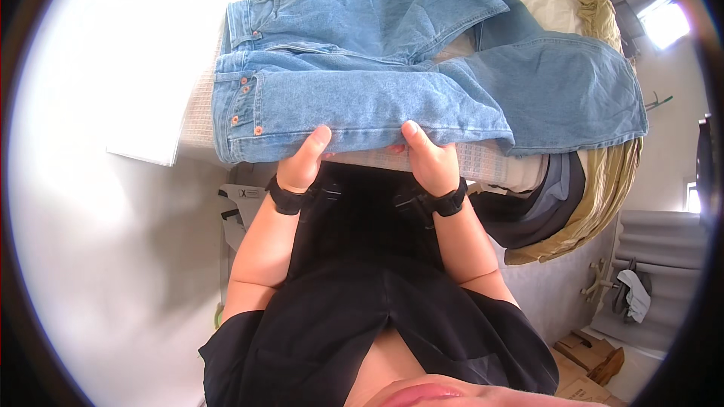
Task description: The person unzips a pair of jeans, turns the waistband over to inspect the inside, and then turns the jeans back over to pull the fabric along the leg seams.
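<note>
A pair of faded light-blue denim jeans with copper-coloured rivets (324, 98) lies spread across a pale checked cloth (483, 172), waistband to the left and denim stretching off to the right. The person's bare left hand (300, 162) grasps the near edge of the jeans, its thumb flat on top and its other fingers mostly hidden underneath. The bare right hand (435, 166) pinches the same edge farther along, also thumb uppermost (how tightly either one squeezes, I cannot tell). The hands are apart, with a straight run of the edge seam between them.

Each wrist wears a black band, the left band (286, 197) and the right band (449, 200) alike, and the person has on a loose black short-sleeved top (362, 294). To the right, a crumpled khaki garment (615, 188) hangs over the side of the cloth-covered surface, just beside a dark charcoal garment (558, 218). Brown cardboard boxes (581, 348) sit at the lower right, below wavy grey fabric (664, 256).
</note>
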`<move>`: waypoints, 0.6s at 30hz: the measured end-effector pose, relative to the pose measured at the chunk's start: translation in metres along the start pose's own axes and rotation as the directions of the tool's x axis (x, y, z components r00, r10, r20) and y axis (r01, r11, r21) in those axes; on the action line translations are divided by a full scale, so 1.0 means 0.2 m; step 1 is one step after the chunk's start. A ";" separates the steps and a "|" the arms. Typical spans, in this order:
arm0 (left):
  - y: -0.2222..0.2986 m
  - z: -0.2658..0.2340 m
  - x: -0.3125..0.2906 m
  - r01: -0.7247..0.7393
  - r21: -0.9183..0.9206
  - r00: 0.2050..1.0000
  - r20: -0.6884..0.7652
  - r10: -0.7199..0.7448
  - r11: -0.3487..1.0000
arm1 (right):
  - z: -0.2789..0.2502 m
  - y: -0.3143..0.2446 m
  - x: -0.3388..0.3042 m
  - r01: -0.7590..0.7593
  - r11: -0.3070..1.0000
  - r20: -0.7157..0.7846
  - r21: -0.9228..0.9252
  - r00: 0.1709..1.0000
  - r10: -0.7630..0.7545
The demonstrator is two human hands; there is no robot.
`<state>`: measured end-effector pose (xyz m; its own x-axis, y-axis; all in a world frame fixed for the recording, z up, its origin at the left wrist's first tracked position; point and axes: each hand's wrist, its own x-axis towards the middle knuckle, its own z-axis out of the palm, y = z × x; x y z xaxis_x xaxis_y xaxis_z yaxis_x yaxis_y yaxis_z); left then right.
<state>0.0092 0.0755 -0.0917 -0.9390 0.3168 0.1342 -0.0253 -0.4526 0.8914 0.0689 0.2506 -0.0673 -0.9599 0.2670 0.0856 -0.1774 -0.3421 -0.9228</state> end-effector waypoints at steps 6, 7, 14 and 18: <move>0.01 0.01 0.01 -0.122 0.231 0.986 0.141 0.090 0.965 | 0.00 0.00 -0.01 -0.059 0.991 -0.010 -0.122 0.998 0.058; 0.02 0.01 0.01 -0.121 0.231 0.986 0.142 0.089 0.965 | 0.00 0.00 0.00 -0.059 0.991 0.004 -0.119 0.998 0.059; 0.06 0.03 0.01 -0.025 0.285 0.993 0.118 -0.010 0.958 | 0.01 0.00 -0.01 -0.067 0.993 -0.053 -0.100 0.997 0.062; 0.06 0.04 0.01 -0.004 0.266 0.996 0.086 -0.019 0.964 | 0.01 -0.01 -0.01 -0.052 0.994 -0.012 -0.095 0.999 0.051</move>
<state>0.0095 0.0771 -0.0777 -0.9054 0.3958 0.1535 0.0708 -0.2157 0.9739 0.0708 0.2484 -0.0645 -0.9650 0.2599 0.0342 -0.1061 -0.2679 -0.9576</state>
